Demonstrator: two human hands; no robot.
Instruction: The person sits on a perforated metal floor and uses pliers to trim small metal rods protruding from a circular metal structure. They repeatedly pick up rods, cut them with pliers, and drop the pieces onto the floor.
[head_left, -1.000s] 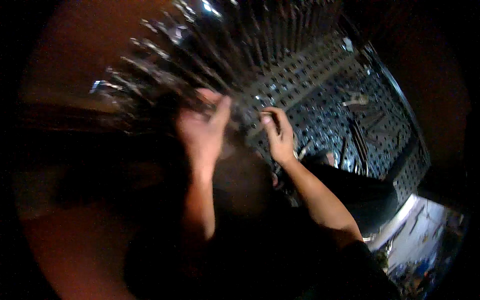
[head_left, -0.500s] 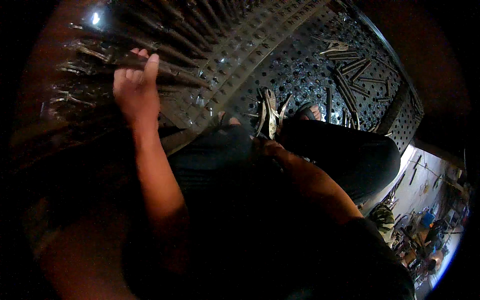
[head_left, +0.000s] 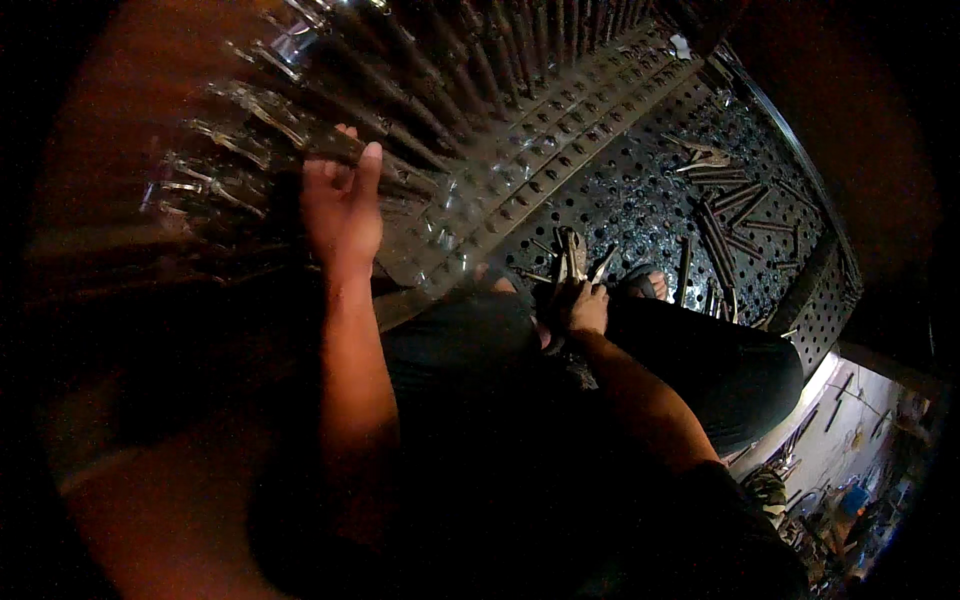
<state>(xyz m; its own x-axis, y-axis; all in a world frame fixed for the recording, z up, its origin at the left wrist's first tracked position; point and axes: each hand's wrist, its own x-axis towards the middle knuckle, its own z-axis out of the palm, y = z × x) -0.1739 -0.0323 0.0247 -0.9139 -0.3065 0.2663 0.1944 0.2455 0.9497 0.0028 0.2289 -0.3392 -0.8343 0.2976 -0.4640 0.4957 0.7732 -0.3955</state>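
My left hand (head_left: 343, 215) is closed around one of the dark rods (head_left: 410, 175) in the slanted row at the left, its thumb along the top. Shiny clamp-like metal pieces (head_left: 265, 112) show at the outer ends of these rods; blur hides their detail. Between my knees my right hand (head_left: 588, 308) is at the lower ends of a bunch of pliers-like metal tools (head_left: 573, 258), its fingers bent over them. These tools stand by my feet, jaws pointing away from me. How firmly the right fingers grip is hard to see in the dim light.
A pitted dark strip (head_left: 530, 185) runs along the rods' inner ends. Short dark bars (head_left: 740, 205) and another pliers-like tool (head_left: 705, 155) lie on the perforated metal floor (head_left: 610, 215). My sandalled foot (head_left: 645, 282) rests there. Clutter (head_left: 840, 510) lies beyond the platform at lower right.
The whole view has shifted, so the scene sits lower and further right. My right hand has moved forward from my lap onto the pliers-like tools. My left hand stays closed among the rods.
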